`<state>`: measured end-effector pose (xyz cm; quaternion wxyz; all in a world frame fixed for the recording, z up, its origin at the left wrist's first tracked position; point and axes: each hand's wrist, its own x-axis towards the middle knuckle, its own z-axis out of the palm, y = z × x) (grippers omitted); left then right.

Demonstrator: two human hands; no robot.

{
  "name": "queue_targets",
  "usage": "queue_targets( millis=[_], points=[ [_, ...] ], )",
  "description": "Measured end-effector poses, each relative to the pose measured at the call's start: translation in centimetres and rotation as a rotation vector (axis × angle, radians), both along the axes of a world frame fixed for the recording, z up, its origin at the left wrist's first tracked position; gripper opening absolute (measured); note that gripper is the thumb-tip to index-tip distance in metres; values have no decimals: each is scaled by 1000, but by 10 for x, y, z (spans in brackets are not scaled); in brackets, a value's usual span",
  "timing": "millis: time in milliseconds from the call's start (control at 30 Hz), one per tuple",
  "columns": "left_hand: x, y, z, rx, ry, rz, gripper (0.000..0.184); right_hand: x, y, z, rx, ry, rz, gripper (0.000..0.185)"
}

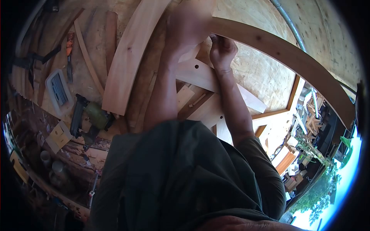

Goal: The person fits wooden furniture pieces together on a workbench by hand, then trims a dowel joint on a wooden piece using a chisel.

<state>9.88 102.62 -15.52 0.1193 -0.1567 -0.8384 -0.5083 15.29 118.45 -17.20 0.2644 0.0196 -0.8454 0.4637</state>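
Observation:
A long reddish-brown board [266, 40], bowed by the lens, runs from the top centre to the right edge. My right hand [223, 50] is closed at its lower edge near the left end, fingers curled against the wood. My left hand [189, 25] is blurred beside that same end, so its fingers cannot be made out. Beneath my forearms are pale wooden pieces, one with a dark round hole [189, 71]. A wide pale plank [129, 57] slants to the left of my left forearm.
On the left lie an orange-handled chisel [69, 46], a nail gun [94, 115], a framed metal tool [59, 91] and narrow wood strips. A wooden frame edge [271, 114] and piled offcuts [287, 158] are at the right. A metal pipe [287, 19] crosses the upper right.

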Motion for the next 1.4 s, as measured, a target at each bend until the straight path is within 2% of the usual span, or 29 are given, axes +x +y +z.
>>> queue_targets(
  millis=[67, 167, 267, 367, 433, 500, 533, 600, 667, 767, 867, 967, 1067, 1167, 1267, 1367, 1400],
  points=[
    [3, 6, 0, -187, 67, 66, 16, -1, 1, 0, 18, -14, 7, 21],
    [3, 8, 4, -241, 149, 118, 12, -4, 2, -3, 47, -15, -3, 20],
    [3, 10, 6, -145, 65, 196, 11, -1, -3, -1, 56, -29, 11, 19],
    [-5, 11, -1, 214, -2, 321, 9, -7, 3, 0, 4, -15, -55, 17],
    [-9, -14, 10, 255, -242, 211, 9, -8, 0, 5, 15, -16, -107, 14],
    [-5, -11, 24, 259, -237, 268, 13, -9, 0, 5, 62, -26, -137, 13],
    [2, 11, 34, 241, -112, 380, 17, -11, 2, 1, 101, -36, -140, 12],
    [4, 18, 33, 193, 48, 419, 25, -12, 2, 1, 178, -38, -140, 12],
    [0, 9, 17, 138, 121, 273, 35, -15, 0, 8, 255, -16, -137, 12],
    [3, 10, 12, 27, 101, 204, 42, -14, -3, 14, 247, -10, -112, 12],
    [2, 9, 13, 43, 65, 99, 31, -14, -2, 8, 283, 60, -84, 17],
    [-4, 9, 5, -1, -59, -10, 29, -12, -9, 15, 315, 56, -116, 17],
    [-1, 11, 2, -58, 150, 104, 24, -13, -8, 14, 374, -14, -105, 10],
    [3, 8, 9, -142, 101, 109, 32, -14, -9, 27, 386, -101, -21, 24],
    [3, 8, 27, 104, 88, -13, 38, -15, -13, 25, 312, -79, -41, 33],
    [6, 10, 16, -41, 148, -27, 39, -15, -14, 23, 286, -54, -56, 39],
    [6, 11, 13, 32, 53, -46, 37, -13, -15, 29, 291, -128, -72, 38]
  ],
)
